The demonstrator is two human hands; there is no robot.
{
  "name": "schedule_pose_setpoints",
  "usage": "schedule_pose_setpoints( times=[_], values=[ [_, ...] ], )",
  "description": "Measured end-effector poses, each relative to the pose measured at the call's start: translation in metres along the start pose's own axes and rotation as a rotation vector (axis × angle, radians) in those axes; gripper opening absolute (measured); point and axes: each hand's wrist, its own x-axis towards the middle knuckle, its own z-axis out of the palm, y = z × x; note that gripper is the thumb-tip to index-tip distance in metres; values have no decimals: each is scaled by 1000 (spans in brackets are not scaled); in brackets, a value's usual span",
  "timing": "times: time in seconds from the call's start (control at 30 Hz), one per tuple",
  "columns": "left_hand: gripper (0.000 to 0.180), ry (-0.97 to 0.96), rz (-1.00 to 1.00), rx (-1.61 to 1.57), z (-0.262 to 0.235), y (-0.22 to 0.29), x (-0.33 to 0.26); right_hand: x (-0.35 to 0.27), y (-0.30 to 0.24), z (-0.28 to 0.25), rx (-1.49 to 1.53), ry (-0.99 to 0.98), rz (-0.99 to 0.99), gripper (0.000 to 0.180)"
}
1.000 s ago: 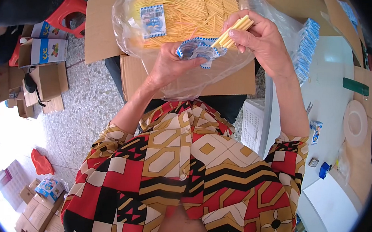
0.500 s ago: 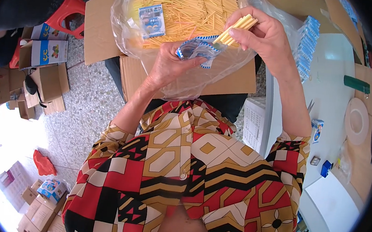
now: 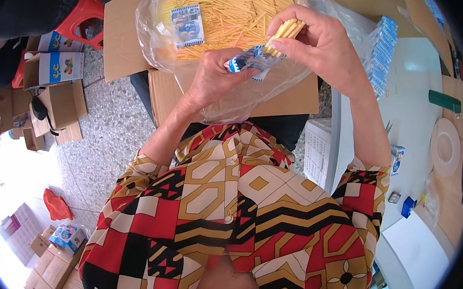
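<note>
My left hand (image 3: 219,75) is closed on a small blue-and-white foil packet (image 3: 254,60), its mouth turned toward the right. A bundle of thin yellow sticks (image 3: 286,37), like biscuit sticks, is pinched in my right hand (image 3: 321,46). The lower ends of the bundle are at the packet's mouth and seem to be partly inside it. Under both hands lies a carton lined with a clear plastic bag (image 3: 148,38), full of loose yellow sticks (image 3: 237,13). Another blue-and-white packet (image 3: 188,26) rests flat on those sticks.
To the right, a strip of blue-and-white packets (image 3: 381,56) lies on a pale table (image 3: 412,94), with a green tool (image 3: 444,102) and a tape roll (image 3: 445,148) farther right. A red stool (image 3: 84,19) and cardboard boxes (image 3: 58,108) stand at the left.
My right hand has moved left and slightly up, bringing the stick bundle to the packet's mouth. The packet looks more gathered in my left hand.
</note>
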Motion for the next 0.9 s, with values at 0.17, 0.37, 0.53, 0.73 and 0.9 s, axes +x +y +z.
schedule_pose_setpoints(
  times=[0.17, 0.37, 0.53, 0.73, 0.9],
  values=[
    [19, -7, 52, 113, 0, 0, 1, 3, 6, -1, 74, -33, -18, 10],
    [16, 18, -3, -131, 4, 1, 1, -4, -4, 5, -185, 38, -30, 11],
    [16, 19, -48, -412, 13, 4, 1, -6, 3, 9, -175, 127, -173, 21],
    [20, 65, -24, -405, 13, 9, 5, -10, 6, 3, -300, 164, -216, 24],
    [32, 22, -73, -289, 13, 9, 10, -31, 50, 10, 180, 372, -89, 18]
  ],
)
